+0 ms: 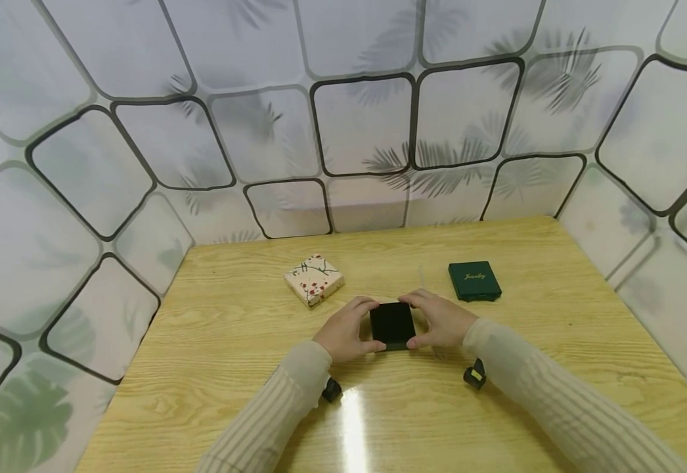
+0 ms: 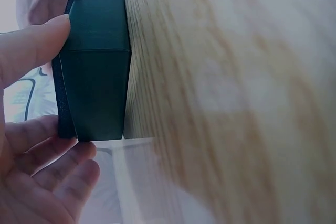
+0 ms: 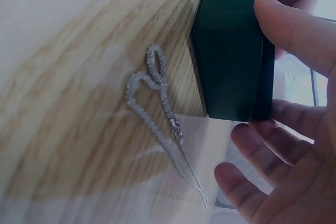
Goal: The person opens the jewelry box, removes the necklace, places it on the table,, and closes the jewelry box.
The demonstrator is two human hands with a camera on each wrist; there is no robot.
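A small dark green box base (image 2: 100,93) stands on the table with a square black pad (image 1: 393,323) on top. My left hand (image 1: 346,330) pinches the pad's left side, thumb at the near corner and fingertips at the far one. On the opposite side, my right hand (image 1: 441,320) pinches it the same way. In the left wrist view the pad's edge stands proud of the green walls. A silver chain (image 3: 142,109) lies loosely looped on the table beside the box, below my right hand.
Back right lies a flat green lid (image 1: 475,281) with gold "Jewelry" lettering. A cream box (image 1: 314,280) with red flowers sits back left. Both are on the light wood table (image 1: 201,368), which patterned curtains (image 1: 367,125) enclose at the back and sides.
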